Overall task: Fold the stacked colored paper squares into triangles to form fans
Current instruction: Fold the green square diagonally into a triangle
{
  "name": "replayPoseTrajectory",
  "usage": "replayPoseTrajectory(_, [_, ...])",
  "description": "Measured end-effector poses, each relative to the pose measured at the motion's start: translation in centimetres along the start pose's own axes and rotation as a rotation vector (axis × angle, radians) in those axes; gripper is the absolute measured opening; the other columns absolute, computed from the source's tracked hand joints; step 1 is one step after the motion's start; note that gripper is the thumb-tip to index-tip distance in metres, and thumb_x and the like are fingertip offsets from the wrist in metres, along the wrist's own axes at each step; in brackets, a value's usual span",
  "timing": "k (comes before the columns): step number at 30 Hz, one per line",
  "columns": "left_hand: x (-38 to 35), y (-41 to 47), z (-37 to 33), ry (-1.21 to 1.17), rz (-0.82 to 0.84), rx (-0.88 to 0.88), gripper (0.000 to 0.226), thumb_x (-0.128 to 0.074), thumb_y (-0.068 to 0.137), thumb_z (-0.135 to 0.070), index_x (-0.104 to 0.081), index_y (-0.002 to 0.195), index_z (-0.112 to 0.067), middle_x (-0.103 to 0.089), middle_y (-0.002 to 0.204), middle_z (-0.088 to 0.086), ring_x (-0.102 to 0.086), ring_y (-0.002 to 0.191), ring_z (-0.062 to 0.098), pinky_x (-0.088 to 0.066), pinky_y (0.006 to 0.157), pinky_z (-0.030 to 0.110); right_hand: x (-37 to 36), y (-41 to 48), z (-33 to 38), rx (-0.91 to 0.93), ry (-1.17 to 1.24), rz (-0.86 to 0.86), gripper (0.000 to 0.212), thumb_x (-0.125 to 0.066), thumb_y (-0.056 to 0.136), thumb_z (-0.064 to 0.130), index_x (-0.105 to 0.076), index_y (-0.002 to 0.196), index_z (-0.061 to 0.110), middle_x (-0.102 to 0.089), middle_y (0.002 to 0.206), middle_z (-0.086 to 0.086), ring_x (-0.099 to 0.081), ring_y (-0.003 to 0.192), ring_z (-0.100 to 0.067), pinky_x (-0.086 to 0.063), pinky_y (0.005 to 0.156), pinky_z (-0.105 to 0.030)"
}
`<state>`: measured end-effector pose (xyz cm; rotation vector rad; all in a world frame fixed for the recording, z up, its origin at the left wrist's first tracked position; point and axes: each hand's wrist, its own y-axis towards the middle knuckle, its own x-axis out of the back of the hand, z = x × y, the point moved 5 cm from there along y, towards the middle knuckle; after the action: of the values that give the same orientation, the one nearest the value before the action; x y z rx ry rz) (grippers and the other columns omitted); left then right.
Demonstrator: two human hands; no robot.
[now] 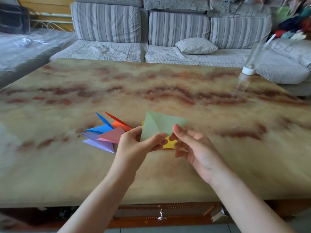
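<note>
Marbled tabletop [168, 174] is filling the frame's middle, where we are pinching the green paper [161, 123] with our left hand [133, 148] and right hand [195, 148]; folded triangles [109, 134] are lying fanned at center left.

Glossy marble-patterned worktop [168, 91]; matt green paper sheet [161, 123]; woven striped cloth sofa [107, 22] at twelve o'clock; shiny metal drawer knob [161, 216] at six.

Bare left forearm [104, 194], bare right forearm [244, 202]
</note>
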<state>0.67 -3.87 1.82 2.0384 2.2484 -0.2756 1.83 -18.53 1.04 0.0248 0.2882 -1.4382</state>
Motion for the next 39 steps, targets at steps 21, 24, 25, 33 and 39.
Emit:
replayPoseTrajectory(21, [0.9, 0.1, 0.2, 0.047, 0.004, 0.053, 0.010, -0.073, 0.074, 0.002, -0.066, 0.082, -0.001, -0.072, 0.066, 0.009, -0.071, 0.061, 0.014, -0.056, 0.059, 0.018, 3.3, 0.8, 1.6, 0.152, 0.016, -0.274, 0.021, -0.076, 0.060, 0.026, -0.067, 0.066, 0.007, -0.062, 0.058, -0.002, -0.048, 0.047, -0.008, -0.042, 0.047, -0.018])
replayPoseTrajectory(24, [1.2, 0.1, 0.2, 0.076, 0.013, 0.064, 0.011, -0.073, 0.075, 0.002, -0.066, 0.083, -0.002, -0.073, 0.067, 0.010, -0.071, 0.062, 0.014, -0.057, 0.059, 0.019, 3.2, 0.8, 1.3, 0.145, 0.001, -0.272, 0.017, -0.077, 0.067, 0.020, -0.067, 0.068, 0.007, -0.063, 0.058, -0.002, -0.050, 0.046, -0.008, -0.042, 0.045, -0.017])
replayPoseTrajectory(25, [1.4, 0.2, 0.1, 0.087, 0.008, 0.059, 0.011, -0.072, 0.075, 0.002, -0.066, 0.084, -0.002, -0.072, 0.066, 0.009, -0.071, 0.061, 0.014, -0.057, 0.059, 0.019, 3.4, 0.9, 1.4, 0.150, 0.018, -0.286, 0.014, -0.076, 0.071, 0.017, -0.066, 0.069, 0.007, -0.062, 0.058, -0.001, -0.050, 0.045, -0.007, -0.042, 0.044, -0.017])
replayPoseTrajectory(33, [2.1, 0.5, -0.4, 0.054, 0.008, 0.011, 0.010, -0.063, 0.085, -0.006, -0.065, 0.095, -0.005, -0.072, 0.077, 0.008, -0.072, 0.068, 0.013, -0.059, 0.068, 0.023, 3.6, 0.8, 2.3, 0.083, 0.000, -0.094, 0.024, -0.070, 0.067, 0.020, -0.067, 0.085, 0.004, -0.071, 0.072, -0.009, -0.066, 0.054, -0.017, -0.054, 0.051, -0.025])
replayPoseTrajectory(39, [0.5, 0.3, -0.1, -0.018, 0.140, 0.132, 0.046, -0.057, 0.074, -0.046, -0.067, 0.104, -0.012, -0.075, 0.094, 0.009, -0.072, 0.086, 0.022, -0.059, 0.073, 0.030, 1.8, 0.4, 1.9, 0.084, -0.159, 0.040, 0.020, -0.072, 0.069, 0.015, -0.068, 0.083, 0.001, -0.073, 0.073, -0.015, -0.067, 0.053, -0.023, -0.057, 0.055, -0.028])
